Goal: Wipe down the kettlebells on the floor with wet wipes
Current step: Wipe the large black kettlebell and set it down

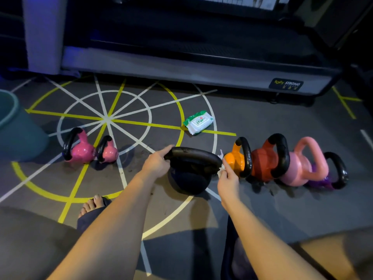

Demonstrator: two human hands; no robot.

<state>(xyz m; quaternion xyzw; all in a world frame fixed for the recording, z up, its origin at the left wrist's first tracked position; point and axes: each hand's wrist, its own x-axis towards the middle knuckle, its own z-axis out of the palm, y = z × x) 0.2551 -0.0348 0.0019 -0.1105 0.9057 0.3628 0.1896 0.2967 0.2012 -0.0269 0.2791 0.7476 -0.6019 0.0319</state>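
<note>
Black kettlebell (189, 178): sitting on the floor dead centre in front of me, in the gap between two pink kettlebells (80, 152) on the left and the coloured row on the right.
Left hand (156, 164): curled round the left end of the handle (193, 156). I reckon that's to stop the bell rocking while the other end gets rubbed.
Right hand (228, 178): pinching a crumpled white wipe (221, 167) against the handle's right end, so I'd say that's the bit being cleaned.
Tight edge: the orange kettlebell (235, 161) is just beside that end, close to my knuckles, with the red kettlebell (264, 166) packed in behind it. Not much swing room that way.
Open room: bare floor to the left of the bell, and ahead toward the wipes pack (198, 122), handy for a fresh sheet.
Back edge: the treadmill (181, 67) is well apart, no bother.
</note>
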